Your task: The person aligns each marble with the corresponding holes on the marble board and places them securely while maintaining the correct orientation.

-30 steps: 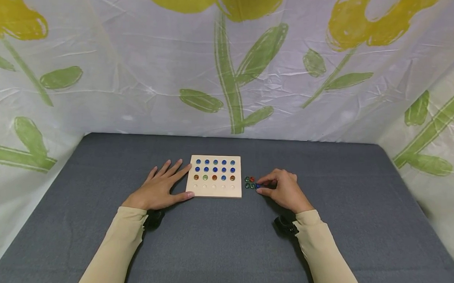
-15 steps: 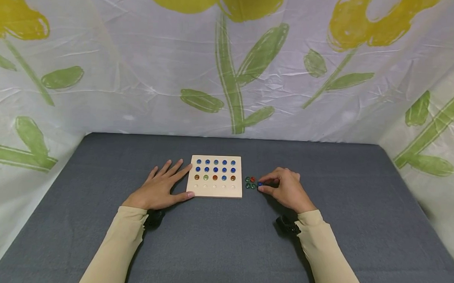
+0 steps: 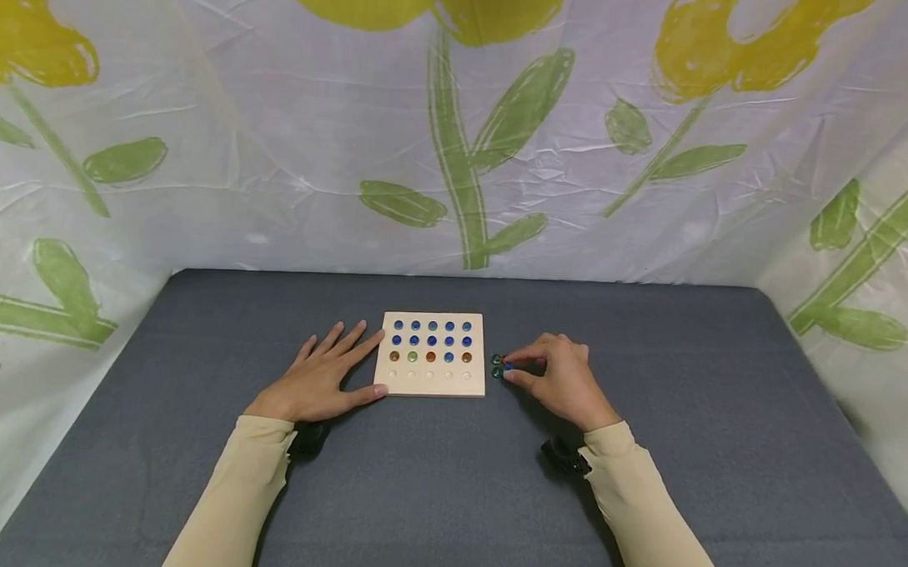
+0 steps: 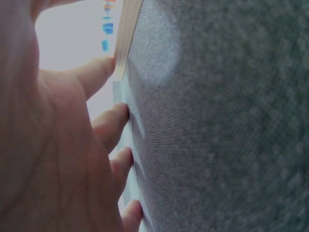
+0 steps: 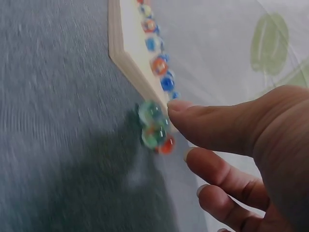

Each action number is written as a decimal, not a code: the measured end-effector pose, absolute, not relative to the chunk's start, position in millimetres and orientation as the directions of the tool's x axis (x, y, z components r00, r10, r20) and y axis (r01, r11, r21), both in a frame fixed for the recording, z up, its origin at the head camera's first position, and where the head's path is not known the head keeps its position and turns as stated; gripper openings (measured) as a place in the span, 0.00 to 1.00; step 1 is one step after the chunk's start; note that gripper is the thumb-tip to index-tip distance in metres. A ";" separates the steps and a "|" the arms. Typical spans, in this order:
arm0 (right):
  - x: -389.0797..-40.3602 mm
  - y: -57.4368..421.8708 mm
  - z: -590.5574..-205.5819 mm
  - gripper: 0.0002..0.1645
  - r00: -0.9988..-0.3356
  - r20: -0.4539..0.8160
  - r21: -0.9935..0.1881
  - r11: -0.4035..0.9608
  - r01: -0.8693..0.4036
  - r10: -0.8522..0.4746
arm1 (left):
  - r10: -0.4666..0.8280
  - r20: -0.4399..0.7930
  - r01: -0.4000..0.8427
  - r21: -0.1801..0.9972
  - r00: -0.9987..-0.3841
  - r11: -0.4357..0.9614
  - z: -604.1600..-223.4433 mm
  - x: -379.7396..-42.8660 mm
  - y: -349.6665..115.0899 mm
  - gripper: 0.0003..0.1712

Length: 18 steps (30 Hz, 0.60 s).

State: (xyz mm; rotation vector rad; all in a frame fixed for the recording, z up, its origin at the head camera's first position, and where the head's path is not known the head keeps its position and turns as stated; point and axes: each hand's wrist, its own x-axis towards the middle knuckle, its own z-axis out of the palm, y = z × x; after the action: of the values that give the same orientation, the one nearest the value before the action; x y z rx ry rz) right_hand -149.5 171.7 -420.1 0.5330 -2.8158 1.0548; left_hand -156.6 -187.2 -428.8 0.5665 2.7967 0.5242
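Observation:
A pale wooden board (image 3: 429,385) lies flat on the dark cloth, blue marbles (image 3: 432,341) filling its two far rows. Mixed colours occupy the third row; the hollows of the nearest row hold nothing. My left hand (image 3: 311,384) lies spread at the board's left side, thumb and index finger touching its edge. To the right of the board, my right hand (image 3: 563,379) pinches a blue marble (image 3: 507,366) between thumb and index finger, just above loose marbles. Green marbles (image 5: 153,135) and a red marble (image 5: 166,145) show beneath the thumb in the right wrist view.
A dark grey cloth (image 3: 447,492) covers the table. Behind it hangs a white sheet (image 3: 279,144) painted with yellow flowers and green leaves. Black wrist cameras (image 3: 564,457) sit under both sleeves.
My right hand first drew the blue marble slightly right, away from the loose marbles, then moved left over them, partly covering them. My left hand and the board have stayed put.

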 end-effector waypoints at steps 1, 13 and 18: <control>-149.3 169.1 -419.8 0.11 -0.934 0.204 -0.619 0.700 -0.356 -0.294 | 0.417 -0.155 0.331 0.392 -0.896 0.858 -427.9 -156.2 -186.9 0.52; -149.4 131.0 -415.1 0.10 -0.915 0.210 -0.639 0.660 -0.396 -0.345 | 0.413 -0.161 0.325 0.392 -0.897 0.860 -429.3 -156.9 -187.2 0.52; -150.2 114.1 -412.5 0.09 -0.900 0.228 -0.638 0.641 -0.427 -0.372 | 0.416 -0.148 0.332 0.394 -0.897 0.857 -426.4 -154.7 -186.9 0.51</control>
State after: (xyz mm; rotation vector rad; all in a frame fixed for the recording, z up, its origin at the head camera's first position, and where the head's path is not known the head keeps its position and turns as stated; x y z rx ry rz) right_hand -150.2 114.1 -412.5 0.6775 -2.7768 1.1091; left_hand -154.7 -186.9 -426.4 0.5731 2.8040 0.5347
